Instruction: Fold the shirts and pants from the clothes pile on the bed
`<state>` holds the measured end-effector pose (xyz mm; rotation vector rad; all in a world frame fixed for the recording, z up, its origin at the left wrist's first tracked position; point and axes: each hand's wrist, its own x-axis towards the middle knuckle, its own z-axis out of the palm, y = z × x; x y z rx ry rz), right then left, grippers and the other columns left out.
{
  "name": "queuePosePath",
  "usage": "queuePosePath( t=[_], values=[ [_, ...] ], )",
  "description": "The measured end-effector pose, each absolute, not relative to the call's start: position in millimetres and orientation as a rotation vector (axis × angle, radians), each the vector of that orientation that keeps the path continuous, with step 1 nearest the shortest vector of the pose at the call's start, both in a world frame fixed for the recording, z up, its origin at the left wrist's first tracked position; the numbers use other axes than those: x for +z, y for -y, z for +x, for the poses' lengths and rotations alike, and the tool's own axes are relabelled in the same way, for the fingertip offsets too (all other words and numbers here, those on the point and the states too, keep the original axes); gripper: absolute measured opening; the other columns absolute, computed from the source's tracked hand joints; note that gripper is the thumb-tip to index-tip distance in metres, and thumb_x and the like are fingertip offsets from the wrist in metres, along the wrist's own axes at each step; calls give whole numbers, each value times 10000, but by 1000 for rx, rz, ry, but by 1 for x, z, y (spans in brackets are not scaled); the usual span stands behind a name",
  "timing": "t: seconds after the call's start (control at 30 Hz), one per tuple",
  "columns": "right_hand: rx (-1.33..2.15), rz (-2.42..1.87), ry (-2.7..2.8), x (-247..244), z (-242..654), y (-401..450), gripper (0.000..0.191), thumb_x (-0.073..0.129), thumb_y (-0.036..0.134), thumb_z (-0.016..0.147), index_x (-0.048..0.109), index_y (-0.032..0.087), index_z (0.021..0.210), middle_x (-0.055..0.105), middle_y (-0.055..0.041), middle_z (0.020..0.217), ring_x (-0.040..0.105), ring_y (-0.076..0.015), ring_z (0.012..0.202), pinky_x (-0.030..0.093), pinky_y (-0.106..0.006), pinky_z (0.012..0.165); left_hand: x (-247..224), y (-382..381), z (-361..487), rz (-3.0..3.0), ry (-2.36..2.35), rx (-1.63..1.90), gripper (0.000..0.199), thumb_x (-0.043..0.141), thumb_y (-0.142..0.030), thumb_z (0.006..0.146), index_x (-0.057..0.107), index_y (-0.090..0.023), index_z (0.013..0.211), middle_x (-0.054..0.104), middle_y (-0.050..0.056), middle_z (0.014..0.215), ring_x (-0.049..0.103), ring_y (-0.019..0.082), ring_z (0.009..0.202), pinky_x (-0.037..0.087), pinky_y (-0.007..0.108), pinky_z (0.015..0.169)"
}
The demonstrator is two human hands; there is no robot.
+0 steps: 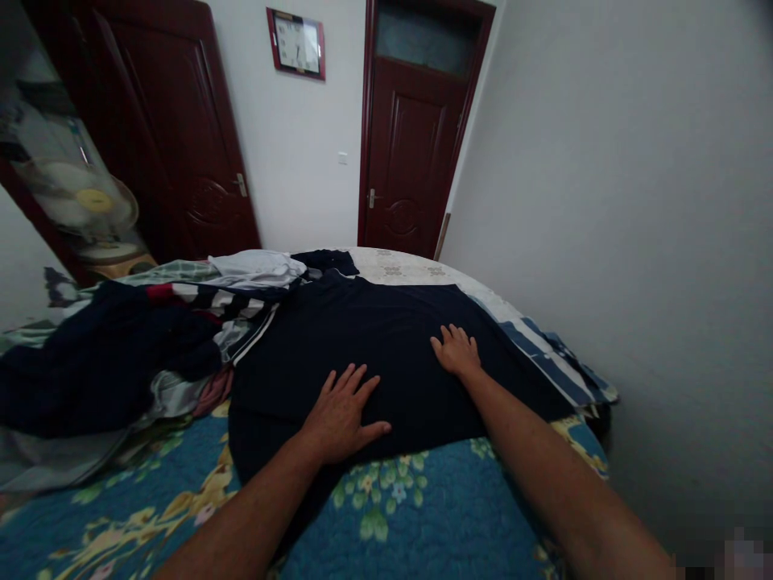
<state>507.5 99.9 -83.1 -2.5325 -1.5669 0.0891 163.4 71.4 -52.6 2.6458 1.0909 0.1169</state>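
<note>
A dark navy garment [398, 330] lies spread out over the bed; its exact kind is hard to tell. On its near left part rests my left hand [344, 415], fingers spread and palm down. My right hand [457, 351] lies flat farther up on the right side of the cloth, its fingers slightly apart. Neither hand grips anything. Beneath the garment's near edge shows a blue floral quilt [423, 524].
Left of the garment is a heap of clothes [109, 354], with a white piece [259, 266] behind. A blue-and-white striped cloth [549, 358] lies at the bed's right edge, near the wall [634, 201]. Beyond stand two brown doors [416, 145] and a fan [90, 201].
</note>
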Motion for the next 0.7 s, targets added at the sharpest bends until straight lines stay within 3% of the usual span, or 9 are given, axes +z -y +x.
queuePosePath(
  t=[0.2, 0.37, 0.57, 0.7],
  values=[
    [66, -2481, 1624, -87, 509, -66, 765, 268, 635, 1077, 367, 176, 1681, 270, -126, 1764, 181, -335, 1636, 143, -578, 1304, -34, -73, 165, 2563, -1088, -10, 965, 558, -792, 900, 301, -327, 1705, 222, 72, 1795, 114, 372, 1663, 95, 664, 1320],
    [19, -2413, 1641, -85, 506, -57, 701, 323, 594, 1085, 434, 193, 1649, 336, -129, 1737, 242, -357, 1616, 178, -612, 1290, -22, -89, 200, 2593, -1058, -66, 864, 400, -763, 983, 315, -289, 1701, 239, 74, 1791, 162, 383, 1655, 132, 685, 1303],
    [31, -2255, 1844, -77, 500, -53, 598, 396, 541, 1088, 486, 272, 1614, 373, -91, 1726, 266, -309, 1613, 180, -609, 1291, -50, -140, 258, 2707, -1132, 10, 804, 309, -719, 1028, 333, -273, 1697, 261, 90, 1785, 181, 390, 1650, 160, 688, 1291],
    [50, -2203, 1917, -74, 495, -50, 615, 400, 556, 1083, 479, 266, 1620, 361, -100, 1731, 260, -329, 1614, 181, -629, 1287, -67, -182, 257, 2730, -1293, 106, 784, 252, -715, 1039, 372, -285, 1683, 288, 72, 1778, 200, 374, 1648, 163, 662, 1299]
  ],
)
